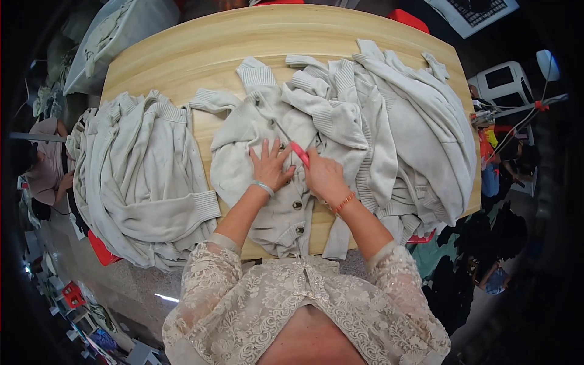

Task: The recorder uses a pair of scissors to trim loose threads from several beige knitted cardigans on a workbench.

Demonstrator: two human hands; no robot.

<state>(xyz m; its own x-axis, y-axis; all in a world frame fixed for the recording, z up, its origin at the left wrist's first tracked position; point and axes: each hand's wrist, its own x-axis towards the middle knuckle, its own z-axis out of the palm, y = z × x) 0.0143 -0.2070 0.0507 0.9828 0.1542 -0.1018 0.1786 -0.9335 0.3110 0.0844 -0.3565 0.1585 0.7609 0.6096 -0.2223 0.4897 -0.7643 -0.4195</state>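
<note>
An off-white knitted cardigan [277, 222] with dark buttons lies before me, its button band running toward me. My left hand [271, 165] rests flat on it, fingers spread beside the band. In my right hand [325, 180] is a slim pinkish-red tool [298, 153], gripped in closed fingers; its far end points at the band close to my left fingertips. Whether it is a cutter or another kind of tool does not show. Left of the cardigan is a stack of similar knitwear [146, 176]. More off-white knitwear [420, 140] is heaped on the right, partly overlapping the cardigan's side.
The light wooden table [255, 30] has a curved far edge. Beyond its left corner stands a whitish plastic bin [88, 76] with cloth inside. A red stool [102, 248] shows under the left edge. People sit at both sides, one in pink [44, 152]. A white machine [502, 82] stands right.
</note>
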